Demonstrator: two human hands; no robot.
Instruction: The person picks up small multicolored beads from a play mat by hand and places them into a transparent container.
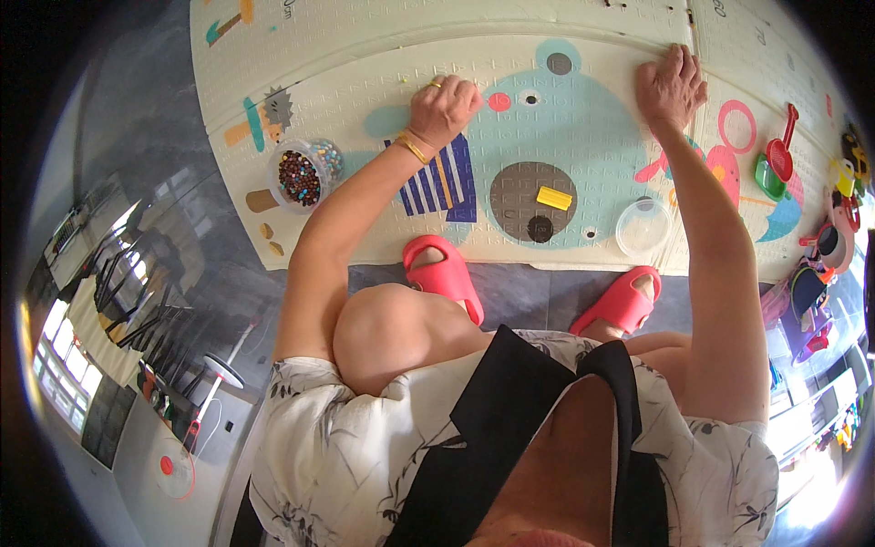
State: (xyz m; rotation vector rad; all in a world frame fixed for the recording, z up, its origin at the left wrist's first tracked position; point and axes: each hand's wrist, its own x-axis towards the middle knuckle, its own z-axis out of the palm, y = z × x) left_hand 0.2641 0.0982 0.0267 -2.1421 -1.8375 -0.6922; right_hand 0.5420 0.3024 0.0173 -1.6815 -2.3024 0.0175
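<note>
My left hand [446, 106], with a ring and a gold bracelet, is curled on the printed foam play mat [328, 75] beside the bear's pink nose. Whether its fingers hide anything cannot be told. My right hand [673, 85] rests farther right on the mat near a fold, its fingers apart and nothing visible in them. A clear plastic tub [277, 179] of brown and coloured beads stands left of my left forearm. A yellow ridged plastic piece [554, 198] lies on the bear print. A clear round lid [644, 228] lies near the mat's front edge. Small dark pieces [690, 18] lie beyond my right hand.
A red toy scoop [780, 157] and a green toy scoop [770, 179] lie right of my right forearm. More toys [830, 239] are gathered at the far right. My feet, in red sandals [444, 273], are at the mat's front edge. A white stand [212, 396] is at the lower left.
</note>
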